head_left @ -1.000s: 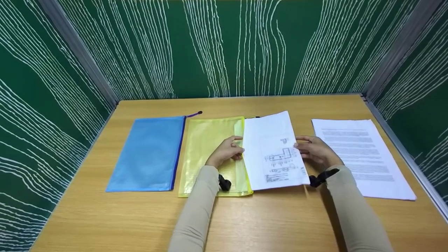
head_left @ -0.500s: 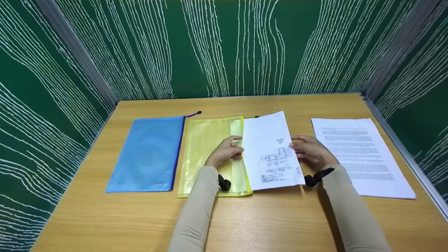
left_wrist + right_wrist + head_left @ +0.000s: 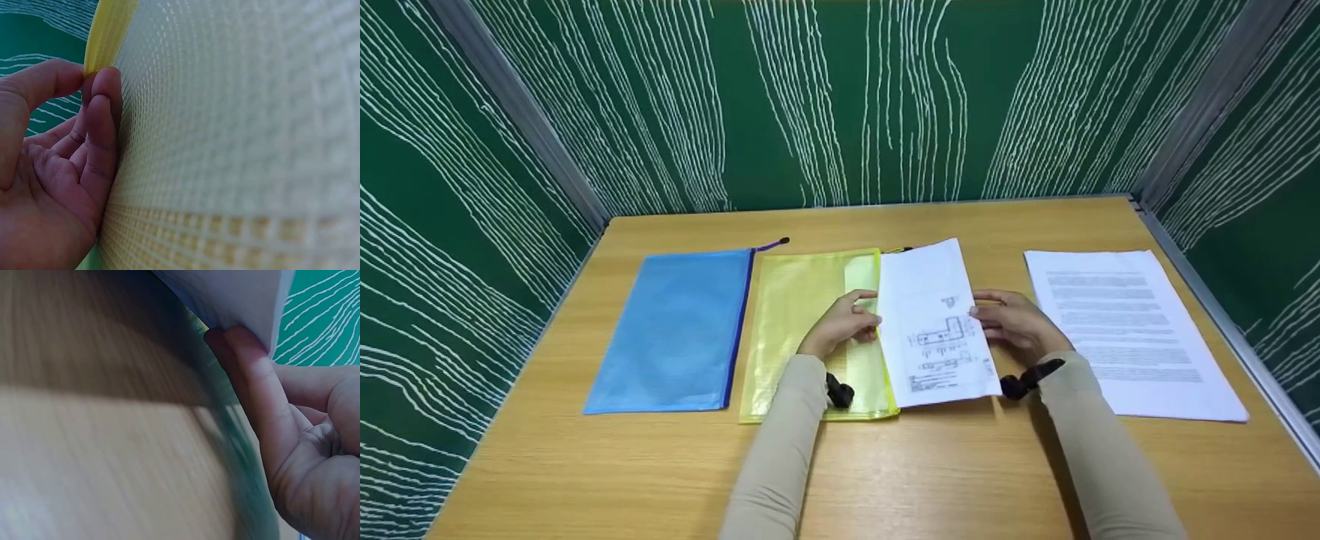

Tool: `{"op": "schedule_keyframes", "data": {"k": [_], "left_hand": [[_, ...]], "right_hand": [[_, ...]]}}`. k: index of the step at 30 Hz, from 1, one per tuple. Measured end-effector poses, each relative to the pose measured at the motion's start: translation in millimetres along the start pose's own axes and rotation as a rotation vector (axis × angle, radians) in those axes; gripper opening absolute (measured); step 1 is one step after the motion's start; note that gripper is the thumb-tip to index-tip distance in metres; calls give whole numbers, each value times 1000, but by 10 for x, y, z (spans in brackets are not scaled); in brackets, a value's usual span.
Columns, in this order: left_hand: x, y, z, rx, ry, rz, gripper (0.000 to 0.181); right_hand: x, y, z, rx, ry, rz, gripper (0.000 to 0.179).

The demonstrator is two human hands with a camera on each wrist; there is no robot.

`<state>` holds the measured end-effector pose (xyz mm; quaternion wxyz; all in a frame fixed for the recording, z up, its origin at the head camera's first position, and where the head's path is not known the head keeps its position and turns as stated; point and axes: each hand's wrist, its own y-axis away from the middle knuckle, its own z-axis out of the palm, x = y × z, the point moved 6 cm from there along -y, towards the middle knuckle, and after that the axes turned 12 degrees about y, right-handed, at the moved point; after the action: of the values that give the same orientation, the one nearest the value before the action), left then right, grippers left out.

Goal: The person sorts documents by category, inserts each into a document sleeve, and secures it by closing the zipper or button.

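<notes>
At mid-frame, the left hand (image 3: 840,326) pinches the yellow pouch (image 3: 804,292) by its rim while the right hand (image 3: 1020,324) grips the printed paper (image 3: 926,315) partly inside, whose slant could make a corner snag and crumple.

Left hand (image 3: 59,185), at left, pinches the yellow edge (image 3: 108,35) of a translucent mesh pouch (image 3: 242,129), which fills the right; a green wall (image 3: 34,39) with white lines stands beyond, far left.

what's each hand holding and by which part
The left hand pinches the yellow folder by its zip edge; the right hand grips the paper with the drawing by the edge away from the folder.
</notes>
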<state>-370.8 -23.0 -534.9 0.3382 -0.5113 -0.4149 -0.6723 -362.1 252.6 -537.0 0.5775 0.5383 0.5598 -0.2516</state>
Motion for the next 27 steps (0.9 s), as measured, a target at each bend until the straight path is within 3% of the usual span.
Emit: {"op": "schedule_keyframes", "data": {"k": [4, 27], "left_hand": [[14, 9, 0, 6, -13, 6, 60], [43, 51, 25, -7, 26, 24, 60]], "right_hand": [[-38, -14, 52, -13, -7, -26, 62], [-99, -153, 361, 14, -36, 18, 57]]}}
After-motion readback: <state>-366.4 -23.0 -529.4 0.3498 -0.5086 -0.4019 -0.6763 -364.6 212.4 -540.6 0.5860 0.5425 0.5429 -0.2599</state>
